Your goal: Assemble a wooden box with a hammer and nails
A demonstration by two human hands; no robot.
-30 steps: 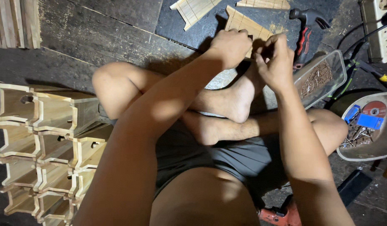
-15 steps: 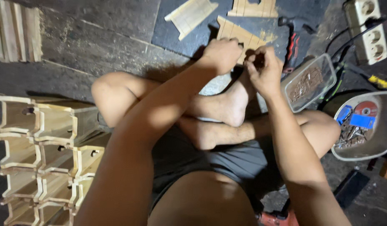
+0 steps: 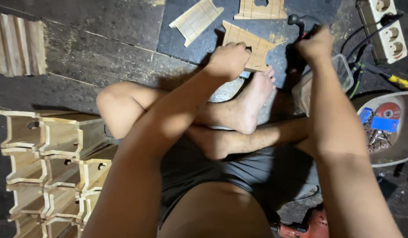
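Dark floor — left hand point(image 3: 228, 59) pins wooden piece point(image 3: 248, 44); right hand point(image 3: 316, 44) seemingly grips hammer point(image 3: 299, 20).

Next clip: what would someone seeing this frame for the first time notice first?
Two bare arms reach forward over crossed legs on a dark floor: the left hand presses on a notched wooden piece lying on a dark mat, while the right hand grips a hammer beside it. A stack of finished wooden boxes fills the lower left. At far right sit a power strip and a round tub of screws and small parts.
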